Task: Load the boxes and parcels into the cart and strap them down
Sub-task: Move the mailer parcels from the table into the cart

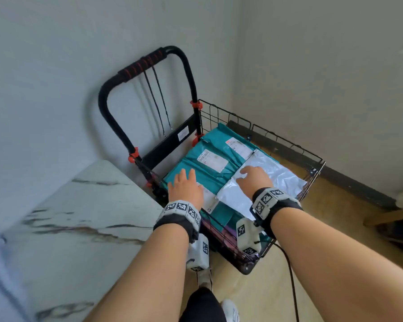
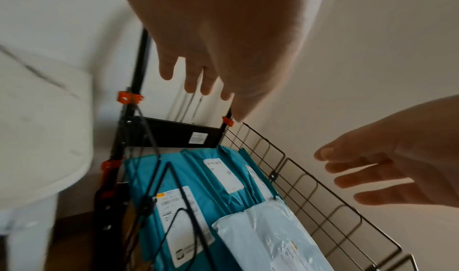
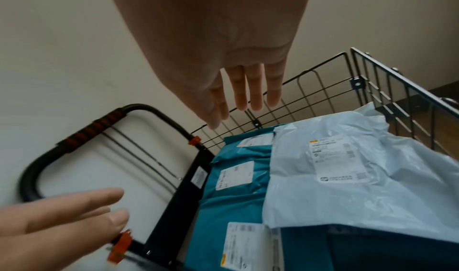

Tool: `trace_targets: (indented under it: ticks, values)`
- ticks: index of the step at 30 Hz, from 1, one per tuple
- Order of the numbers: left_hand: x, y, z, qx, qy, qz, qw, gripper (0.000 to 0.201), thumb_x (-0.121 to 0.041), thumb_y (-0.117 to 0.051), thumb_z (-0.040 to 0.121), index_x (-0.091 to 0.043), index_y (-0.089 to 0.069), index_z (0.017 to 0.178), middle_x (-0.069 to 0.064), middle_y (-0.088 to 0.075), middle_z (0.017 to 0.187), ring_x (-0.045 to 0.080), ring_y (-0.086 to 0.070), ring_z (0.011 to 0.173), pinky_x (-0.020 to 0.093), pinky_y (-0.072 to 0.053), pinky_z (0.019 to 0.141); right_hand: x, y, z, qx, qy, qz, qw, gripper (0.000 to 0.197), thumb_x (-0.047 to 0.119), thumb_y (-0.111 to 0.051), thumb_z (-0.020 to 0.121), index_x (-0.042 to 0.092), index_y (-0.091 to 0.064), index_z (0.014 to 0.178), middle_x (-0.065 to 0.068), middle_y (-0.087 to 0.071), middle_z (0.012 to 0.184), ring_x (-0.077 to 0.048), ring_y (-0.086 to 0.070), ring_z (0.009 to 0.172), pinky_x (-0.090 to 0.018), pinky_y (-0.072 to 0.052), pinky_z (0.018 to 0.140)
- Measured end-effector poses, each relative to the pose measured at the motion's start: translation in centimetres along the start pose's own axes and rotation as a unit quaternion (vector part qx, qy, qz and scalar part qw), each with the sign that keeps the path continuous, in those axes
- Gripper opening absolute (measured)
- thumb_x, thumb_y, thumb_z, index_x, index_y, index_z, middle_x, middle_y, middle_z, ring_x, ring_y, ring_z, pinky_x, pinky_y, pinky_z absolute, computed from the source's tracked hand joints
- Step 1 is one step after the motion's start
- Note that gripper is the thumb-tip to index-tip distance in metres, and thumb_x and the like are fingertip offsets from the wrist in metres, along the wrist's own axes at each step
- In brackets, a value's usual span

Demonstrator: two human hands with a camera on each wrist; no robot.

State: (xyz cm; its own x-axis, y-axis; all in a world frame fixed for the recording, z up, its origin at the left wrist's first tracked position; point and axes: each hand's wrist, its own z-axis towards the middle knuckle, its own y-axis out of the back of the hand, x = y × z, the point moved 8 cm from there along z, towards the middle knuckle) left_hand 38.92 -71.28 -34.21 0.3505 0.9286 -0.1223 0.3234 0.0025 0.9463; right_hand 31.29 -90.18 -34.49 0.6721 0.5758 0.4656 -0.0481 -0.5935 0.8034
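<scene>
A black wire-sided cart (image 1: pixel 286 140) with a red-banded handle (image 1: pixel 142 63) stands in the room's corner. Several teal parcels (image 1: pixel 203 175) with white labels fill it, and a white plastic parcel (image 1: pixel 272 177) lies on top at the right. My left hand (image 1: pixel 184 184) hovers over the teal parcels with its fingers straight and spread, holding nothing. Above the white parcel (image 3: pixel 347 157) my right hand (image 1: pixel 254 177) is likewise open and empty. In both wrist views the hands (image 2: pixel 198 75) (image 3: pixel 243 94) are clear of the parcels. Black elastic cords (image 1: pixel 157 101) hang from the handle.
A white marble-patterned table (image 1: pixel 75 219) lies to the left, close to the cart. Walls stand right behind the cart and beside it. A dark cable (image 1: pixel 291 282) runs across the light wooden floor. Wooden furniture (image 1: pixel 391 217) sits at the right edge.
</scene>
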Motion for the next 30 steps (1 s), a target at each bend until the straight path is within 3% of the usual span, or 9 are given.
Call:
trace_targets:
  ticks: [3, 9, 15, 24, 30]
  values:
    - [3.3, 0.2, -3.9, -0.023, 0.045, -0.021, 0.999, 0.059, -0.040, -0.036, 0.100, -0.020, -0.015, 0.152, 0.007, -0.014, 0.159, 0.025, -0.018, 0.145, 0.045, -0.022, 0.117, 3.3, -0.9, -2.5, 0.012, 0.055, -0.014, 0.998, 0.033, 0.017, -0.049, 0.094, 0.010, -0.058, 0.125, -0.013, -0.050, 0.133, -0.031, -0.057, 0.111, -0.036, -0.048, 0.092]
    - [11.4, 0.6, -10.4, -0.046, 0.147, -0.040, 0.987, 0.056, -0.038, -0.034, 0.101, -0.021, -0.016, 0.151, 0.007, -0.015, 0.159, 0.026, -0.020, 0.144, 0.045, -0.021, 0.117, 9.8, -4.3, -7.4, 0.044, 0.138, -0.028, 0.989, 0.040, 0.021, -0.053, 0.093, 0.016, -0.053, 0.133, -0.009, -0.048, 0.136, -0.027, -0.057, 0.112, -0.033, -0.046, 0.094]
    - [19.2, 1.1, -15.6, -0.072, 0.214, -0.060, 0.972, 0.056, -0.038, -0.033, 0.100, -0.020, -0.017, 0.151, 0.008, -0.015, 0.158, 0.026, -0.019, 0.144, 0.045, -0.022, 0.116, 16.6, -8.7, -12.3, 0.063, 0.218, -0.058, 0.972, 0.037, 0.024, -0.057, 0.089, 0.015, -0.058, 0.125, -0.010, -0.055, 0.130, -0.027, -0.054, 0.115, -0.036, -0.045, 0.097]
    - [33.8, 0.2, -24.7, -0.089, 0.293, -0.080, 0.949, 0.056, -0.038, -0.032, 0.101, -0.018, -0.016, 0.151, 0.008, -0.013, 0.159, 0.025, -0.017, 0.145, 0.045, -0.021, 0.117, 28.3, -18.6, -21.6, 0.111, 0.309, -0.102, 0.939, 0.041, 0.024, -0.057, 0.089, 0.018, -0.055, 0.130, -0.006, -0.054, 0.134, -0.024, -0.055, 0.116, -0.031, -0.044, 0.092]
    - [45.4, -1.8, -31.2, -0.075, 0.343, -0.090, 0.932, 0.054, -0.037, -0.033, 0.100, -0.017, -0.021, 0.149, 0.008, -0.018, 0.157, 0.026, -0.019, 0.144, 0.044, -0.021, 0.116, 34.8, -27.8, -29.4, 0.161, 0.338, -0.118, 0.920, 0.044, 0.025, -0.056, 0.090, 0.018, -0.051, 0.134, -0.006, -0.052, 0.136, -0.024, -0.057, 0.112, -0.028, -0.043, 0.081]
